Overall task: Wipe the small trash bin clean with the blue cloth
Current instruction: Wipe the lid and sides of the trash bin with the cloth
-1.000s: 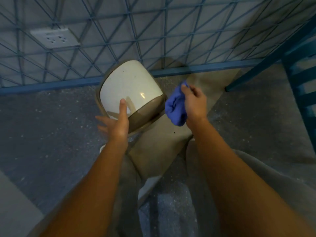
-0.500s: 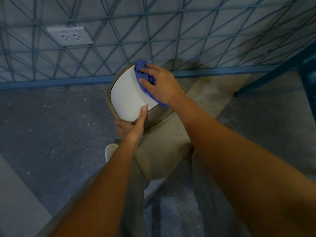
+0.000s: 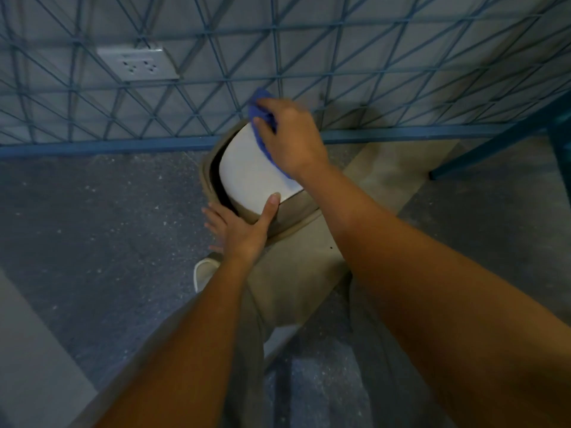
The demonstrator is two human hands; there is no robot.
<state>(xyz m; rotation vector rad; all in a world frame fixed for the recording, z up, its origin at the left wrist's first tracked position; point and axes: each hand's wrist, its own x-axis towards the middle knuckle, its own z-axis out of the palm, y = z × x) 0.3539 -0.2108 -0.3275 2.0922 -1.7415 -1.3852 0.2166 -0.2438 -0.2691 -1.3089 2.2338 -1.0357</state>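
Observation:
The small trash bin (image 3: 250, 177) is white with a tan rim and is tilted above my knee, its white side turned up toward me. My left hand (image 3: 239, 228) holds its near rim, thumb laid on the white surface and fingers wrapped under the edge. My right hand (image 3: 289, 137) presses the bunched blue cloth (image 3: 261, 117) against the bin's far upper right side. Most of the cloth is hidden under my palm, and the bin's inside shows only as a dark sliver at the left.
A blue wire mesh fence (image 3: 340, 66) runs across the wall behind the bin, with a white socket plate (image 3: 137, 64) at upper left. A blue frame leg (image 3: 494, 143) slants at right. The floor (image 3: 102, 217) is speckled grey concrete; my tan trousers (image 3: 290, 279) and shoe (image 3: 202, 271) are below.
My right hand brought the cloth from beside the bin's right side up onto its far upper surface. The bin has tipped and shifted slightly; my left hand keeps its hold on the rim.

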